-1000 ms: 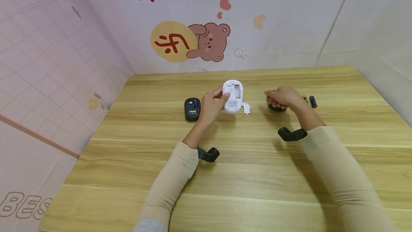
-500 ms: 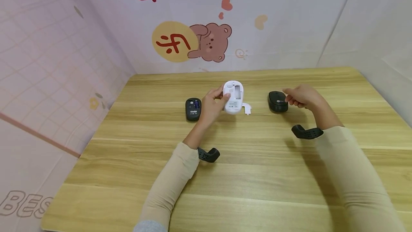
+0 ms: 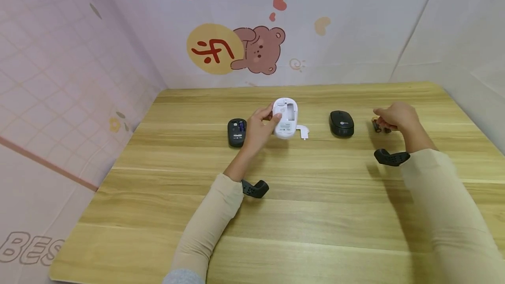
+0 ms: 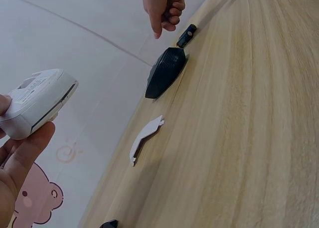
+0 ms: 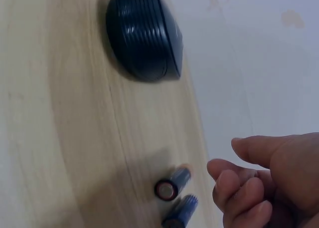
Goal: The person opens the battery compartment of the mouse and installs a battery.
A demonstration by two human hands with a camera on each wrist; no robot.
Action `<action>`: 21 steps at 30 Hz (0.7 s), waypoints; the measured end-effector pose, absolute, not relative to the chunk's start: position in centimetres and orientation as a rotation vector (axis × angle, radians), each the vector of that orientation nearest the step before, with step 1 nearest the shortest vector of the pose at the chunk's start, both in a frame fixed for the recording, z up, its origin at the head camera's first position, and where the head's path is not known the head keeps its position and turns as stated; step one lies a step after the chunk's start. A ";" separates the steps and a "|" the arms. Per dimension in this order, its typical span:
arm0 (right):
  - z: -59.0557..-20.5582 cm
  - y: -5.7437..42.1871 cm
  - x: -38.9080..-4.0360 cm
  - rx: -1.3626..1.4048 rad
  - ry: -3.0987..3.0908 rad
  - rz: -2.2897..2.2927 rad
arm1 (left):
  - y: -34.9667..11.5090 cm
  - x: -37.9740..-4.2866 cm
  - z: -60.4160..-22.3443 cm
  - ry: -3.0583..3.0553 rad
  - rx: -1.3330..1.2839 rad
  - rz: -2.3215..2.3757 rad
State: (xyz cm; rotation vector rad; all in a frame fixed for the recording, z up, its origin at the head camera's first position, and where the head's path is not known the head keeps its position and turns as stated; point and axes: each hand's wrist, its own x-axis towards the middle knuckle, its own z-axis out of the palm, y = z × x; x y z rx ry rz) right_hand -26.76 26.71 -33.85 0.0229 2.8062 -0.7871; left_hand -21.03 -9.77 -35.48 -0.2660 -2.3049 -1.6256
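The person's left hand (image 3: pixel 259 130) is clamped on a white mouse (image 3: pixel 286 120), thumb on its underside, holding it up off the table (image 3: pixel 300 214) with the battery bay (image 3: pixel 291 112) facing out and, as far as I can see, empty. The right hand (image 3: pixel 399 116) holds nothing: thumb and forefinger stand apart, the other fingers loosely curled, just beside two batteries (image 5: pixel 180 178) lying near each other. Part of them is hidden under the fingers from above, so I can't swear there is no contact yet.

To my mind the step in hand is picking up one battery, and it wants a light touch. Bring thumb and forefinger down either side of the barrel, near its middle, so it neither rolls nor knocks its neighbour. Check which end is which before lifting. The left hand does best to hold steady, bay exposed, clear of the loose white cover (image 3: pixel 304 132) on the wood.

Half a second ago the right hand was beside the black mouse (image 3: pixel 342 123), covering the batteries from the head view. Now it has moved off to the right and they peep out below it. The white mouse and the cover look much as they were.
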 end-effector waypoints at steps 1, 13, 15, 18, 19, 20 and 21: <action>-33.9 26.9 -26.7 0.028 2.821 -0.766 | -9.8 -21.0 -35.5 -2.305 -0.265 -1.627; -34.9 27.4 -26.1 0.061 2.905 -0.690 | -9.7 -20.9 -35.3 -2.319 -0.261 -1.621; -35.1 27.2 -26.1 0.056 2.935 -0.639 | -9.7 -20.8 -35.2 -2.322 -0.264 -1.622; -35.3 26.8 -26.2 0.067 2.958 -0.584 | -9.7 -20.8 -35.2 -2.326 -0.264 -1.620; -35.3 26.7 -26.2 0.072 2.958 -0.575 | -9.8 -20.8 -35.2 -2.326 -0.264 -1.619; -35.4 26.6 -26.2 0.077 2.958 -0.567 | -9.8 -20.8 -35.2 -2.326 -0.264 -1.619; -35.3 26.6 -26.2 0.079 2.955 -0.560 | -9.8 -20.7 -35.1 -2.325 -0.263 -1.617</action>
